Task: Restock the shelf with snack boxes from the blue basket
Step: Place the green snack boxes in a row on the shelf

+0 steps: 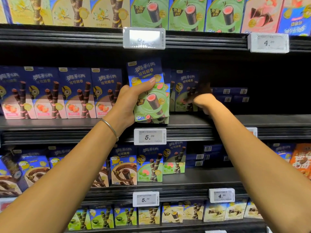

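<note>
Item 1. Black shelving: we count four tiers in view. The middle shelf (235, 121) has bare board at its front right.

Item 2. Strawberry wafer-roll boxes (50, 93): we log a row standing upright, side by side, along the left of the middle shelf.

Item 3. Flat navy boxes (234, 95): stacked lying down at the back right of the same shelf, barcode ends facing us.

Item 4. Green guava wafer-roll box (149, 96): held upright at the front edge of the middle shelf, just right of the strawberry row. Its foot is level with the shelf lip. A second edge shows beneath it, so we may be holding two together.

Item 5. Shelved guava box (185, 91): upright, set further back, just right of the held one.

Item 6. Left hand (127, 105): clamped on the held box, thumb across its front face.

Item 7. Right hand (202, 101): reaching in beside the shelved guava box. It is blurred, so we cannot tell whether the fingers are apart or closed.

Item 8. Price tag (150, 136): clipped to the shelf rail below the held box, reading 5.39.

Item 9. Thin bangle (110, 128): on the left wrist
</note>
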Tool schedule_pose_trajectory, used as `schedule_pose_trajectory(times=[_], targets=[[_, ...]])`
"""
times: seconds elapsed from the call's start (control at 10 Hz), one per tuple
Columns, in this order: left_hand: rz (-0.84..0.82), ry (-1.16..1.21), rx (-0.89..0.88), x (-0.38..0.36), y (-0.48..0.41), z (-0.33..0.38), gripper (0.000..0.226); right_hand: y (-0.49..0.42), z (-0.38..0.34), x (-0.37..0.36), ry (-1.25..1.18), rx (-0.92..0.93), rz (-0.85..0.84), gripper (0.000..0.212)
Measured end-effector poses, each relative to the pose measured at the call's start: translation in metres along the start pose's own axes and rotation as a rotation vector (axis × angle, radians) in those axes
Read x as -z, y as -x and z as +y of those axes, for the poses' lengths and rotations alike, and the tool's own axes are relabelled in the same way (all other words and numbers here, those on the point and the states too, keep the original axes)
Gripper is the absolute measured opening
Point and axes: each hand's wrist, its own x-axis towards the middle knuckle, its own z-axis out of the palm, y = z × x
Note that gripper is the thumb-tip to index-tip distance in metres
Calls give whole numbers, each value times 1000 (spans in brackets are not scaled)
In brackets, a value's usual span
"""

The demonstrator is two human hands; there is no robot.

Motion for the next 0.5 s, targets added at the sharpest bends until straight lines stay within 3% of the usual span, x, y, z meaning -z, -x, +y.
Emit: schedule_pose_trajectory(times=[0.1, 0.2, 0.3, 0.4, 0.5], targets=[[-8, 0, 7, 1, 0, 0, 32, 0, -1, -1, 7, 5, 32, 52], [-17, -2, 10, 1, -1, 1, 28, 1, -9, -1, -142, 31, 126, 84], [-19, -16, 15, 2, 0, 1, 27, -2, -10, 0, -119, 37, 145, 101], [-20, -18, 13, 2, 0, 1, 28, -2, -5, 0, 29, 51, 126, 96], [-18, -21, 7, 1, 1, 2, 30, -4, -2, -2, 196, 96, 129, 60]])
